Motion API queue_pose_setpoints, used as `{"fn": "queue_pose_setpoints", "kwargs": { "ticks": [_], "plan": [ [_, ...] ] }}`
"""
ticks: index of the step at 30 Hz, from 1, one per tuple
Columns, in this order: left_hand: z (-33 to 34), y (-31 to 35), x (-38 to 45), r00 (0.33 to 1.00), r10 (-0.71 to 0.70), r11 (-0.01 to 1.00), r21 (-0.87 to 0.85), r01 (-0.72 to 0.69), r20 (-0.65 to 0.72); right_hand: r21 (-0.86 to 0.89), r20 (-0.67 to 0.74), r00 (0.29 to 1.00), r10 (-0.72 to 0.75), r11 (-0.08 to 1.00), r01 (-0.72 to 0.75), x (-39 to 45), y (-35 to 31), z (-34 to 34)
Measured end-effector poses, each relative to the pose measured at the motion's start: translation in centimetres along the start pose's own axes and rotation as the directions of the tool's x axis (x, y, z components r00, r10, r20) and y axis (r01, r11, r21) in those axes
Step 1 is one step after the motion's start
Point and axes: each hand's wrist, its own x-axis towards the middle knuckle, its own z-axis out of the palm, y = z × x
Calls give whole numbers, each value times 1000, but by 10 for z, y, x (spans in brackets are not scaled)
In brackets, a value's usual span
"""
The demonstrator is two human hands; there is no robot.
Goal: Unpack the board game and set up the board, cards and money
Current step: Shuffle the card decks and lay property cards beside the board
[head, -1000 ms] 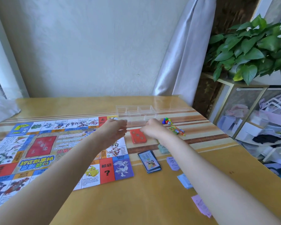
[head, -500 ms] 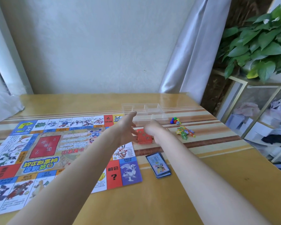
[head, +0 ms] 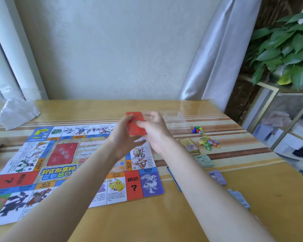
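Holding: both hands carry the red card deck point(head: 136, 125) above the far right edge of the game board point(head: 63, 165), clear of the table point(head: 164, 220).
Left hand point(head: 122, 138): fingers curled round the deck's left long edge, palm under it.
Right hand point(head: 156, 131): thumb and fingers pinching the deck's right side from above.
Deck handling: probably light; 1 card bends easily, but stacked they hold stiff. Glossy faces likely slide, so a loose grip could let the stack fan or spill.
Where to hold: best by the 2 long edges, squeezing them square, as both hands do now.
Target, as I judge it: the red rectangle point(head: 62, 153) printed on the board looks like the deck's place.
Nearby: clear plastic tray point(head: 175, 120) just behind the hands; yellow card stack point(head: 189, 146), pawns and die point(head: 197, 130), and paper money point(head: 204, 160) lie to the right.
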Motion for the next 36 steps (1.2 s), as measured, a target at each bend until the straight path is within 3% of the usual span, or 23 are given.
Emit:
{"fn": "queue_pose_setpoints", "kwargs": {
  "ticks": [2,4,5,9,14,17,20,24,29,32,36],
  "plan": [
    [-7,6,-8,1000,-14,986,-168,18,25,-328,37,995,-92,939,99,-6,4,18],
    [-19,13,-14,1000,-7,982,-190,8,3,-626,144,952,-270,720,299,-9,5,23],
    [-25,18,-18,1000,-9,989,-149,8,-7,-677,239,919,-314,625,389,-9,3,22],
    [-46,28,-29,994,-100,995,1,100,45,-671,612,786,-88,468,575,-14,-12,16],
    [-56,31,-46,964,-109,988,-80,132,241,-659,640,761,-105,435,614,-10,-7,13],
    [-65,32,-51,940,-87,974,-171,150,331,-693,641,759,-114,339,636,-12,-11,7],
    [-70,32,-48,967,-78,983,-145,116,244,-698,666,736,-121,250,672,-15,-12,6],
    [-75,33,-44,994,-55,998,31,52,100,-693,674,720,-164,197,693,-15,-8,9],
    [-82,33,-44,998,-29,998,61,25,60,-665,693,684,-229,164,728,-16,8,18],
    [-88,34,-45,999,20,985,173,-15,-26,-658,704,666,-247,127,742,-16,15,19],
    [-92,32,-45,995,34,980,198,-14,-95,-662,710,654,-261,70,746,-15,16,20]
  ]
}}
